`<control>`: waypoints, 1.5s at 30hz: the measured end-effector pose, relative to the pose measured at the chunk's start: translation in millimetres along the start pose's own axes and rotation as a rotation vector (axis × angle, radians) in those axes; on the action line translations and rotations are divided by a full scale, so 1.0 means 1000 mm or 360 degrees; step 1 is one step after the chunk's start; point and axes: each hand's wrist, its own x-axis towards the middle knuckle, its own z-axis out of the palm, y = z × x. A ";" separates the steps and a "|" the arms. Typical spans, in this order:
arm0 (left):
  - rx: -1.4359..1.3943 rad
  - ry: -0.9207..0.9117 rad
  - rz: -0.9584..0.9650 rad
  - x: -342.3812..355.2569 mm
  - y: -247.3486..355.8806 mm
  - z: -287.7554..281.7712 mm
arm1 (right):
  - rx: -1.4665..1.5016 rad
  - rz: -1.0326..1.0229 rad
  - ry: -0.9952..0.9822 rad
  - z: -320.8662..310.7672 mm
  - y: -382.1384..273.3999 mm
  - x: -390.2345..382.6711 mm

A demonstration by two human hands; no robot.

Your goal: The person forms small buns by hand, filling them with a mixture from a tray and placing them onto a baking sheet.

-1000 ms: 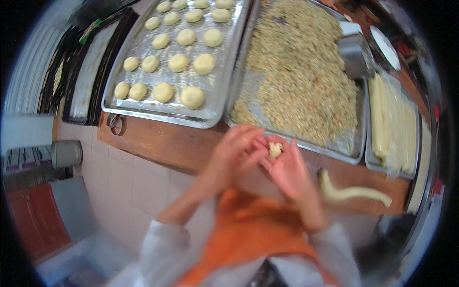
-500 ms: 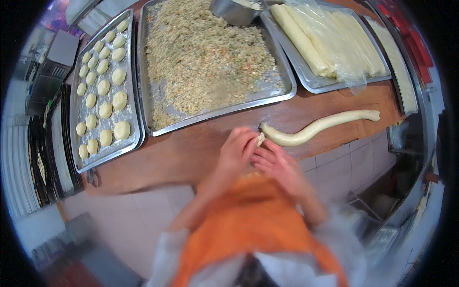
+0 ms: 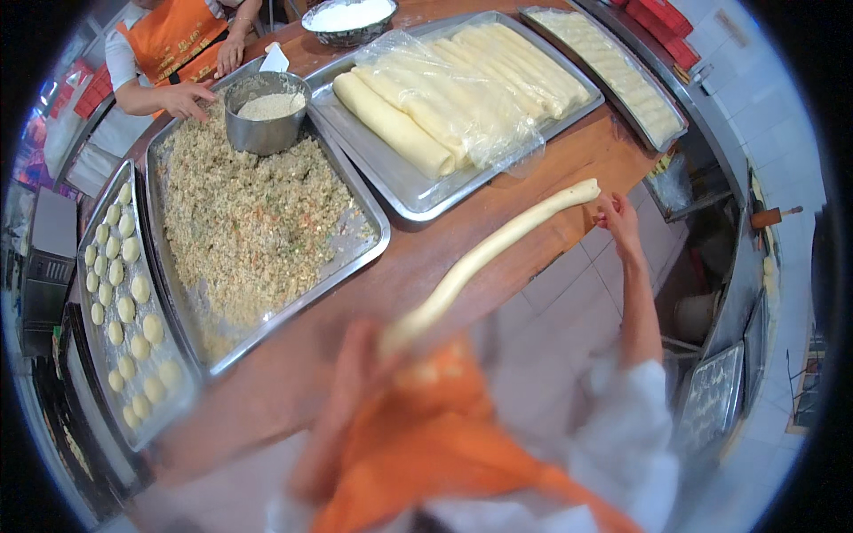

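A long pale dough rope (image 3: 475, 258) lies slantwise on the wooden worktable (image 3: 426, 240), its near end close to my orange apron. My left hand (image 3: 357, 355) is at that near end, smeared by motion; whether it grips the dough cannot be told. My right hand (image 3: 620, 224) reaches to the far right end of the rope, at the table's edge. Its fingers are loosely bent and apart, just beside the dough's tip, and nothing shows in them.
A tray of crumbly filling (image 3: 258, 213) holds a metal pot (image 3: 267, 111). Left of it stands a tray of small dough rounds (image 3: 102, 346). Behind the rope, thick dough rolls (image 3: 391, 124) lie under plastic on another tray. Across the table are a co-worker's hands (image 3: 188, 99) and a bowl of white powder (image 3: 349, 19).
My hands have parted from a small dough bit; the right moved to the rope's far end. The rope now lies straighter, nearer me. The view swung right and a co-worker came into it.
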 end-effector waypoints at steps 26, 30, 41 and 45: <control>-0.1106 0.0811 -0.0358 -0.099 -0.004 -0.145 | 0.0770 -0.0628 -0.0731 0.005 -0.181 -0.119; -0.1058 0.0933 -0.0721 -0.142 -0.074 -0.169 | -0.0108 -0.0329 -0.0947 0.057 -0.105 -0.111; -0.1277 0.1010 -0.0706 -0.159 -0.129 -0.123 | 0.0017 -0.0791 -0.1821 0.283 -0.151 -0.265; -0.1180 0.1033 -0.0602 -0.156 -0.099 -0.131 | -0.0134 -0.1173 -0.2362 0.345 -0.179 -0.341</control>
